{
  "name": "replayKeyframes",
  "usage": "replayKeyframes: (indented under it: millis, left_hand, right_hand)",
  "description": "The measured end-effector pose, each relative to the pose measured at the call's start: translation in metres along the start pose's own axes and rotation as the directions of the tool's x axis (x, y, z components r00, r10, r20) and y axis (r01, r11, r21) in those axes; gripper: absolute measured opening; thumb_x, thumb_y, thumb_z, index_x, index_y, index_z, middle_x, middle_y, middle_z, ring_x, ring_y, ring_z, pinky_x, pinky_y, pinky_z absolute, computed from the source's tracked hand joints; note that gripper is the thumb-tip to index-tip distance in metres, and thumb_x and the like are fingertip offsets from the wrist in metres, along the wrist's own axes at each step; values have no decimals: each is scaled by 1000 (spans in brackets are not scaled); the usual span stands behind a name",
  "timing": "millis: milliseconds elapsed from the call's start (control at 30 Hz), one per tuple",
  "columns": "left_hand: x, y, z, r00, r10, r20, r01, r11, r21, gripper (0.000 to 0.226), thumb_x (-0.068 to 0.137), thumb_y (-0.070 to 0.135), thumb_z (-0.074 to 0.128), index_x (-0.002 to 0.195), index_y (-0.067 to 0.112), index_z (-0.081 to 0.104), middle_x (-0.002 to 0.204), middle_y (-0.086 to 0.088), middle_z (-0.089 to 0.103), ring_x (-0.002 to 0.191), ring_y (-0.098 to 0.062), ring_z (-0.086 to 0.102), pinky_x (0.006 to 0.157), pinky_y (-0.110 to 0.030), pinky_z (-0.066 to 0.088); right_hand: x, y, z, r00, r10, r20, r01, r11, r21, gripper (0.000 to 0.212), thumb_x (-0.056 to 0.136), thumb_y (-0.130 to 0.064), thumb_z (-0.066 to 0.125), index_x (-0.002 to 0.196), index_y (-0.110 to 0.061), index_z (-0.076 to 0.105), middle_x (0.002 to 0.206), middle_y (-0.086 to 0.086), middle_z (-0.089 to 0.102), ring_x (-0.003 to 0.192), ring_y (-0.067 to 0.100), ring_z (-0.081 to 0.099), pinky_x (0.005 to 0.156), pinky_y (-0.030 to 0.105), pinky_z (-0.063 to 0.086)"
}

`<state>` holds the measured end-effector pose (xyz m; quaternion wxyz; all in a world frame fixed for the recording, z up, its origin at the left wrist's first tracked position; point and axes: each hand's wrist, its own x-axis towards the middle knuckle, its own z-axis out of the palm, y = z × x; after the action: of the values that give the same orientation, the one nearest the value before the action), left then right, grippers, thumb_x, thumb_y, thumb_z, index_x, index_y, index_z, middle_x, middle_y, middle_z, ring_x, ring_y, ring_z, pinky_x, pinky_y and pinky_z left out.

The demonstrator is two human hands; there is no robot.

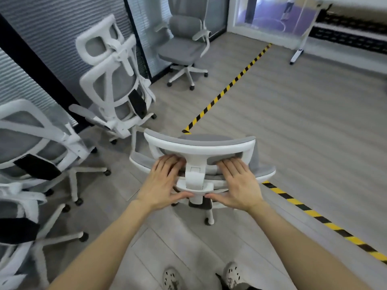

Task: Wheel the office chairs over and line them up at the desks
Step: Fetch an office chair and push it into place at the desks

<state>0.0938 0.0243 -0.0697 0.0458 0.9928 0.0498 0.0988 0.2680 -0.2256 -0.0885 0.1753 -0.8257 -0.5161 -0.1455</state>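
Both hands are on the back of 1 chair, seen from behind and above; the left hand lies just left of the white centre post, the right hand just right of it. Each hand is clamped on the frame: fingers spread flat over the grey mesh ahead of the palm, thumb hooked under the white crossbar so that the 2 thumbs nearly meet below the post. A grip this symmetrical suits steering; equal push on both sides should keep the castors tracking straight, and the thumbs underneath would let the person pull as well as push.

Left of the left hand stand 3 more chairs: a near one close beside the forearm, another nearer the body at the frame's edge, a farther one ahead and left, backs turned this way, crowded against a glass wall with blinds; that looks like the storage cluster. A 5th chair sits well ahead, facing this way. Hazard tape runs across the floor ahead of the right hand and again just right of it. A white desk leg shows far ahead and to the right; that is probably where the chairs belong.

The held chair is well apart from any desk, so the job looks barely begun; the next move likely calls for swinging the chair rightward, clear of the neighbouring bases.
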Motion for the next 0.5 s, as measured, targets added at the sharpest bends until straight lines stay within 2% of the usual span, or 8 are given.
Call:
replayKeyframes:
  millis: [167, 300, 400, 500]
  left_hand:
    - [59, 63, 19, 986, 161, -29, -160, 986, 34, 107, 90, 96, 48, 158, 13, 51, 155, -9, 51, 150, -34, 44, 137, -48, 19]
    - [108, 129, 45, 972, 228, -52, -228, 974, 0, 105, 89, 94, 55, 153, 12, 58, 148, -10, 57, 145, -37, 52, 130, -58, 33]
    - [149, 181, 59, 961, 269, -59, -271, 963, -16, 101, 90, 93, 56, 150, 12, 60, 145, -10, 57, 143, -37, 52, 131, -56, 31]
    - [191, 233, 69, 947, 316, -59, -318, 948, -20, 99, 91, 93, 53, 148, 12, 59, 145, -11, 56, 144, -38, 50, 131, -57, 31]
  right_hand:
    - [-56, 76, -32, 996, 78, -32, -80, 995, -53, 105, 82, -90, 69, 138, -1, 70, 135, 16, 70, 128, 40, 65, 122, 53, 46]
    - [-99, 139, -64, 993, 119, -3, -119, 989, -88, 102, 88, -87, 66, 146, -3, 65, 138, 15, 66, 133, 42, 60, 127, 56, 39]
    - [-132, 181, -89, 980, 198, 14, -195, 974, -119, 99, 94, -82, 61, 156, -6, 55, 150, 13, 58, 147, 39, 49, 133, 55, 28]
    - [-163, 220, -108, 945, 325, 24, -319, 937, -140, 99, 98, -80, 55, 167, -9, 40, 168, 11, 43, 164, 35, 30, 139, 52, 15]
